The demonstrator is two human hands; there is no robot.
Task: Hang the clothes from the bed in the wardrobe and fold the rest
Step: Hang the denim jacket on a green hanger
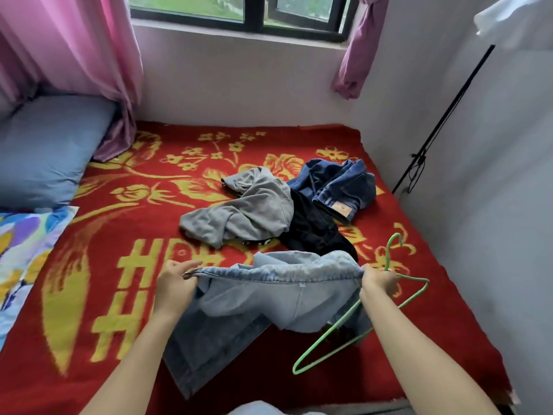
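Observation:
A pair of light blue jeans (269, 292) is stretched by its waistband between my hands above the red bed cover (125, 295). My left hand (175, 283) pinches the waistband's left end. My right hand (378, 281) grips the right end together with a green wire hanger (338, 339), whose hook points up and away from me. Behind the jeans lie a grey hoodie (248, 211), a black garment (314, 232) and dark blue jeans (338, 184) in a loose pile.
A blue pillow (45, 151) and a patterned quilt (24, 250) lie at the left. Pink curtains (74, 49) hang by the window (239, 10). A white wall (478, 175) with a black pole (443, 121) borders the bed's right side.

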